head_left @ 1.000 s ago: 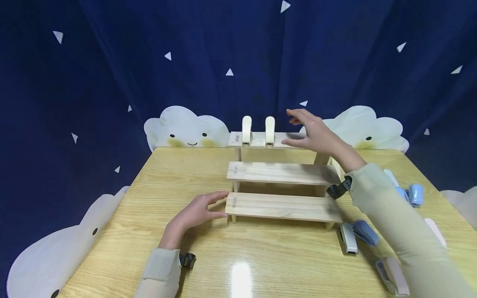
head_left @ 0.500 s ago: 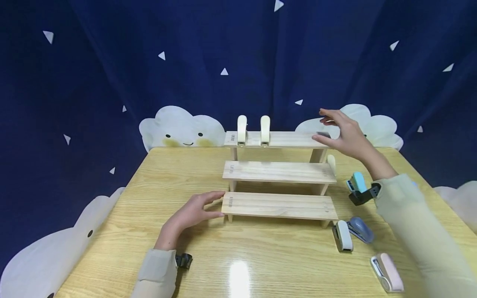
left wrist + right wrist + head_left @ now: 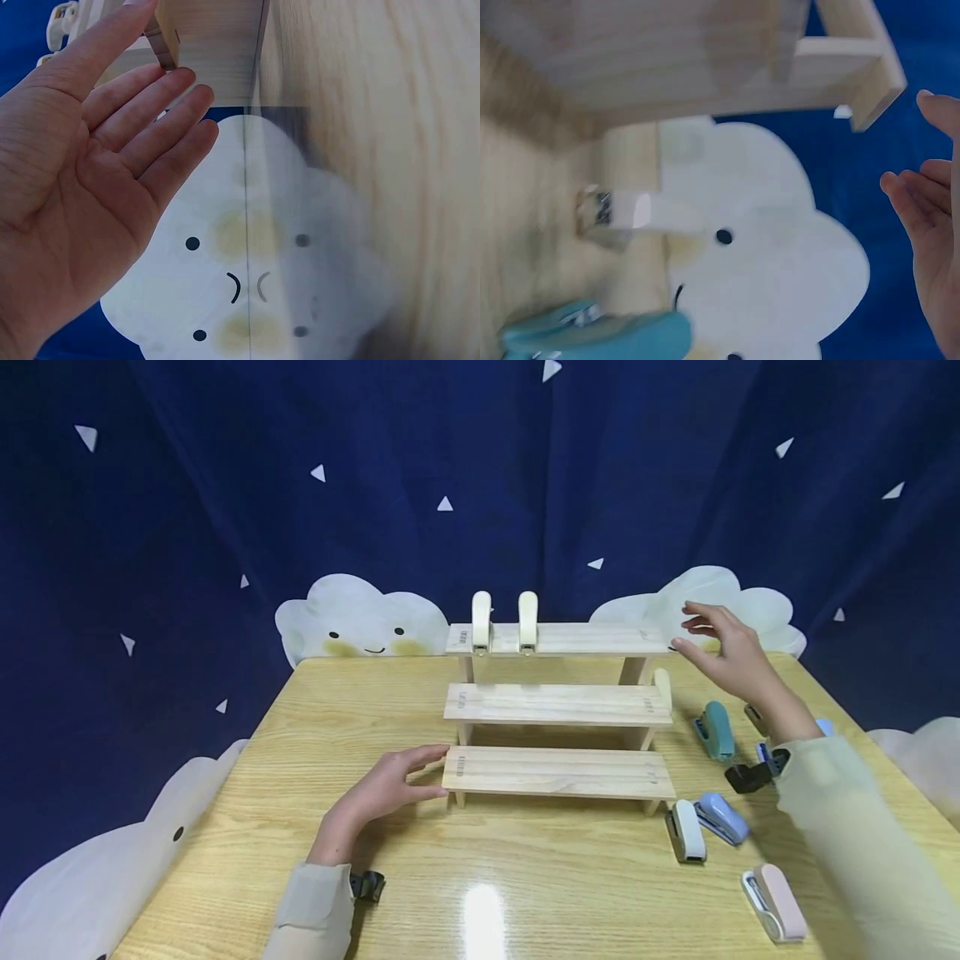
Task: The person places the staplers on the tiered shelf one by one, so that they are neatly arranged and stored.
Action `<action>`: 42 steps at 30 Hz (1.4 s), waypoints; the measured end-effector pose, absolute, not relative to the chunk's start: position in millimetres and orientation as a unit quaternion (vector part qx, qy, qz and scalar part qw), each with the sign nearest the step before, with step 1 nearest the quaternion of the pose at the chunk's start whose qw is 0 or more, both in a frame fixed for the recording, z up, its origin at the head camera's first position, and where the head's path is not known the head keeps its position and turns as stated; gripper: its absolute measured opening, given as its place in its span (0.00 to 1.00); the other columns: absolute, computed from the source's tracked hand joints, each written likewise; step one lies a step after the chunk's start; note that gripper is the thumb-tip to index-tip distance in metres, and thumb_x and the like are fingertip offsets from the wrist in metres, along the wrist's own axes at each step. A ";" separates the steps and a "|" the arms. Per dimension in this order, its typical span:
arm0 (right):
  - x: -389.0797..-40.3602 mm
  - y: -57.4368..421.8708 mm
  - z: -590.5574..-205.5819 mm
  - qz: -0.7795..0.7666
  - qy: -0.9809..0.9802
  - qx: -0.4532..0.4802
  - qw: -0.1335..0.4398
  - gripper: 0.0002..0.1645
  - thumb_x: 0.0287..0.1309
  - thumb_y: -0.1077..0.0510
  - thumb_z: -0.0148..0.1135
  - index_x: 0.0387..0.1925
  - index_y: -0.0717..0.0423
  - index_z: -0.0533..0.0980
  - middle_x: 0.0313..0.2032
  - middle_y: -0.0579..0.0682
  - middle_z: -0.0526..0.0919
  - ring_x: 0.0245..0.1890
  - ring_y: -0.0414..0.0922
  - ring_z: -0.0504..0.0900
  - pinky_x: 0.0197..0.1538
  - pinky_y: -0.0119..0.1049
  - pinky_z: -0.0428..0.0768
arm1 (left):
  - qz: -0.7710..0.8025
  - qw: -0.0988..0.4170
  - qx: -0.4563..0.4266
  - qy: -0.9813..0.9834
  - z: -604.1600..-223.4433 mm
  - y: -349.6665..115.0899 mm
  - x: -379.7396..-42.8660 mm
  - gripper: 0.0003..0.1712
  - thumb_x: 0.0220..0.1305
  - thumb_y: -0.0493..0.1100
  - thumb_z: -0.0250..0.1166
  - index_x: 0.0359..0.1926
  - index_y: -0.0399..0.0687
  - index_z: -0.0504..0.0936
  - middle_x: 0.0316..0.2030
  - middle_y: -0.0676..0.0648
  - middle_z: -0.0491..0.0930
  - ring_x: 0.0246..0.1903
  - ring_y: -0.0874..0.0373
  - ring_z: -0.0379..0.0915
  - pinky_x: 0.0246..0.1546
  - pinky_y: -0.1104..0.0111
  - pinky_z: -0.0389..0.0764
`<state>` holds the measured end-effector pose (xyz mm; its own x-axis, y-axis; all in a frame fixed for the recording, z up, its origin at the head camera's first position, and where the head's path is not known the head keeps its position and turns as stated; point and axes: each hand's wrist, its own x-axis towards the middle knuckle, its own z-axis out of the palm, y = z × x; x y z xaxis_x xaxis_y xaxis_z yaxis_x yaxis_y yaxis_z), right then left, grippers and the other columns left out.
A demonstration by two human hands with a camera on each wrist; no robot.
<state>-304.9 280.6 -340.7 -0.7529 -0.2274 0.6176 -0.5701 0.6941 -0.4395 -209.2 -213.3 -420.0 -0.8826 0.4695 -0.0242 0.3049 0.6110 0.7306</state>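
A three-step wooden shelf stands on the table. On its top step, two cream staplers stand side by side near the left end. My left hand is at the left end of the bottom step, fingers fairly straight, thumb apart; whether they touch the wood I cannot tell. In the left wrist view its palm holds nothing. Off the top step's right end hovers my right hand, fingers loosely bent and holding nothing. Below it stands a teal stapler, also seen in the right wrist view.
Right of the shelf lie a white stapler, a light blue stapler and a pink stapler. Another cream stapler is partly hidden behind the shelf's right side. More staplers sit partly behind my right forearm. A blue curtain hangs behind.
My right hand has moved right, from above the top step to beyond its right end, uncovering the teal stapler. My left hand has stayed by the bottom step. The view has shifted slightly.
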 end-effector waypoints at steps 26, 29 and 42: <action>-330.6 304.9 -396.6 0.169 -0.965 0.199 0.009 0.49 0.54 0.55 0.71 0.68 0.75 0.57 0.62 0.76 0.66 0.58 0.70 0.71 0.57 0.65 0.74 | 0.386 0.105 0.224 0.889 -420.4 -215.1 -209.2 0.40 0.60 0.52 0.69 0.71 0.51 0.66 0.70 0.47 0.68 0.69 0.44 0.65 0.69 0.50 0.69; -333.9 306.1 -400.4 0.149 -0.966 0.212 -0.001 0.50 0.54 0.56 0.72 0.68 0.77 0.56 0.62 0.77 0.65 0.58 0.71 0.71 0.56 0.64 0.75 | 0.384 0.104 0.226 0.889 -420.2 -214.6 -209.3 0.40 0.60 0.53 0.69 0.71 0.51 0.66 0.70 0.47 0.68 0.69 0.44 0.65 0.69 0.50 0.69; -339.8 303.8 -411.5 0.126 -0.968 0.214 -0.019 0.49 0.52 0.61 0.71 0.68 0.75 0.56 0.59 0.74 0.70 0.58 0.68 0.72 0.57 0.63 0.75 | 0.385 0.101 0.225 0.889 -420.3 -215.1 -210.2 0.40 0.60 0.52 0.69 0.71 0.51 0.66 0.69 0.46 0.69 0.68 0.44 0.66 0.69 0.50 0.68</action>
